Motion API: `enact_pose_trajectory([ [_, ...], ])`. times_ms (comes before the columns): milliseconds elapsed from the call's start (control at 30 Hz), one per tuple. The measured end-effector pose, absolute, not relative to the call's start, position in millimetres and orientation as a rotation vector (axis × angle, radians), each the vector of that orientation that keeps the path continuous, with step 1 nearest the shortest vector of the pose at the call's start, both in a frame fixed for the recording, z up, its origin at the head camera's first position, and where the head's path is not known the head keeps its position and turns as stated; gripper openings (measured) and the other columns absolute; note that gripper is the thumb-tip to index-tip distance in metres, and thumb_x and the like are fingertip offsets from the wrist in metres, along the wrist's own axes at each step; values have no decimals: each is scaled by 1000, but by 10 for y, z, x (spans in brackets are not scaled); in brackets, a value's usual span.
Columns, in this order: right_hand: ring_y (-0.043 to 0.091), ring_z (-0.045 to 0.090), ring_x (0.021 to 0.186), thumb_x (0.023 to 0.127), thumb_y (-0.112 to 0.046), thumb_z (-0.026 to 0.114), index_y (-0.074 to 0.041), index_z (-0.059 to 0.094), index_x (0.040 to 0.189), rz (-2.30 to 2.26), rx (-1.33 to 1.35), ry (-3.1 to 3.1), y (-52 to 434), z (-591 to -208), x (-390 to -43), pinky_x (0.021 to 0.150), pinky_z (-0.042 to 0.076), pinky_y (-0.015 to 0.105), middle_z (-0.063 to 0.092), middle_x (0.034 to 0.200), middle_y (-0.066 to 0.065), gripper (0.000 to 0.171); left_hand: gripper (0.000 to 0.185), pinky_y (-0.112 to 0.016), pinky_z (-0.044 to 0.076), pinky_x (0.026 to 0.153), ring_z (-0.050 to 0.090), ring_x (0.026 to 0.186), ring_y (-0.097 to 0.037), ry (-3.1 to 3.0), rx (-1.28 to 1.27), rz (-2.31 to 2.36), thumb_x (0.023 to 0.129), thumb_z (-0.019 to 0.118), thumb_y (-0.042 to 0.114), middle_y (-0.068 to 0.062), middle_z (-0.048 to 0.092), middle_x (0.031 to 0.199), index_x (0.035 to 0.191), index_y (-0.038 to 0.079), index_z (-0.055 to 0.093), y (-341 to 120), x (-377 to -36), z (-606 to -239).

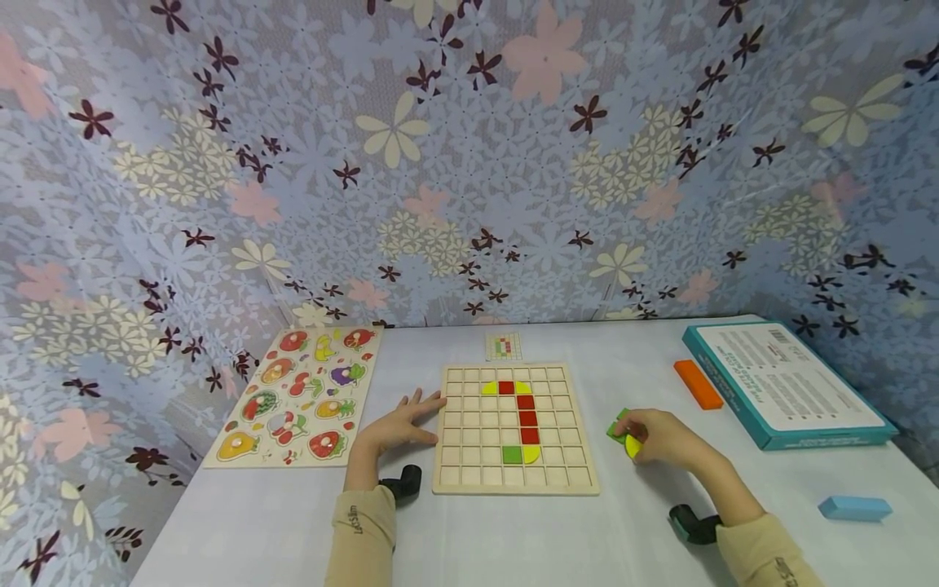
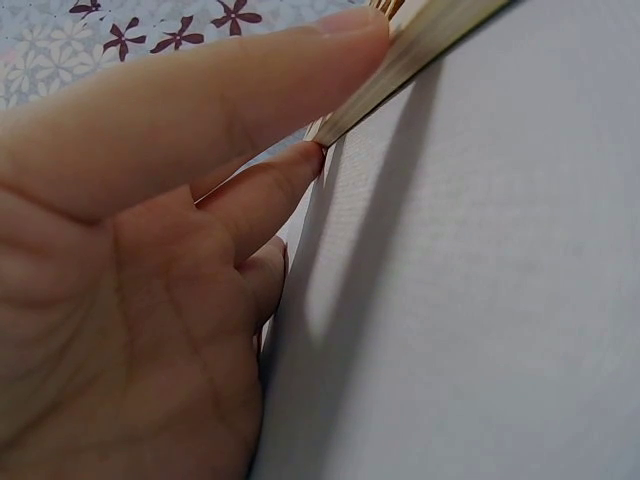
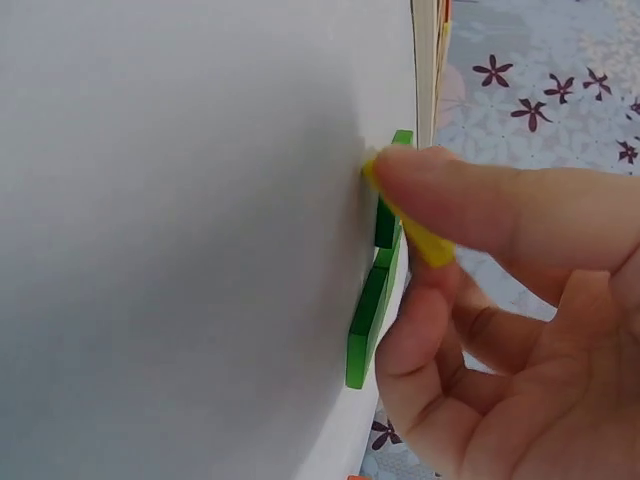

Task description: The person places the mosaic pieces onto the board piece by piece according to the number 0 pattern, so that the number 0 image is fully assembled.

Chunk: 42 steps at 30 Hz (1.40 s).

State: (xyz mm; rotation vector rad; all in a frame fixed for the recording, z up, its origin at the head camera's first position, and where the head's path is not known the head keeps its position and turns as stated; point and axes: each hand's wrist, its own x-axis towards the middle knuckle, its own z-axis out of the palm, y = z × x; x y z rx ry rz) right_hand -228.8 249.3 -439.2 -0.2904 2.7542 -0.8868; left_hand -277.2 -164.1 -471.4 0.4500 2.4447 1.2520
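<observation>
A square wooden grid board (image 1: pixel 513 490) lies on the white table. Several red tiles (image 1: pixel 528 418), a green square tile (image 1: pixel 512 455) and three yellow rounded tiles (image 1: pixel 531 454) form a hooked shape in its cells. At the board's left edge rests my left hand (image 1: pixel 392 430), fingers spread, thumb and fingertips against the side. To the right of the board, my right hand (image 1: pixel 666 440) pinches a yellow rounded tile (image 3: pixel 432 240) between thumb and fingers. Two green tiles (image 3: pixel 366 325) lie on the table right by those fingertips, partly hidden behind them in the head view.
A small patterned grid card (image 1: pixel 503 346) lies beyond the board. On the left is a wooden fruit puzzle (image 1: pixel 293 399). To the right are an orange block (image 1: pixel 698 385), a teal box (image 1: pixel 792 383) and a light blue block (image 1: pixel 855 508). A floral cloth hangs behind the table.
</observation>
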Motion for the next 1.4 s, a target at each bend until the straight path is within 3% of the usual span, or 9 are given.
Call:
enact_pose_trajectory([
  [200,22,48,75,66,6,72,-6,64,95,-944,-257,2725,2479,-4377,-2291,63,46,32,55,83,7,32,72,-58,-6,110,-9,140,-35,2442,439,1259,73,74,14,-5,23,152,139,14,44,-1643,-2770,-4731],
  [467,20,49,70,69,-3,75,-3,54,98,-950,-172,2748,2404,-4352,-2352,62,46,30,55,77,7,36,72,-57,-7,110,-9,140,-34,2444,438,1255,74,74,15,-5,22,152,139,15,43,-1638,-2770,-4719],
  [667,19,48,66,69,-4,76,-4,47,91,-967,-149,2771,2313,-4315,-2395,60,42,29,53,73,5,37,73,-57,-8,110,-9,140,-33,2443,449,1255,74,74,14,-5,22,152,140,15,43,-1645,-2779,-4727],
  [1167,18,52,67,79,-5,68,-5,58,95,-1089,-179,2761,2177,-4302,-2403,60,48,29,59,78,6,18,72,-58,-7,110,-9,140,-34,2446,455,1248,75,73,14,-6,22,152,140,15,43,-1649,-2786,-4741],
  [1400,18,53,70,80,-6,67,-3,59,97,-1118,-166,2750,2099,-4284,-2422,60,47,28,59,80,7,19,72,-57,-8,110,-10,140,-33,2446,451,1241,75,73,16,-4,21,152,140,16,42,-1645,-2785,-4729],
])
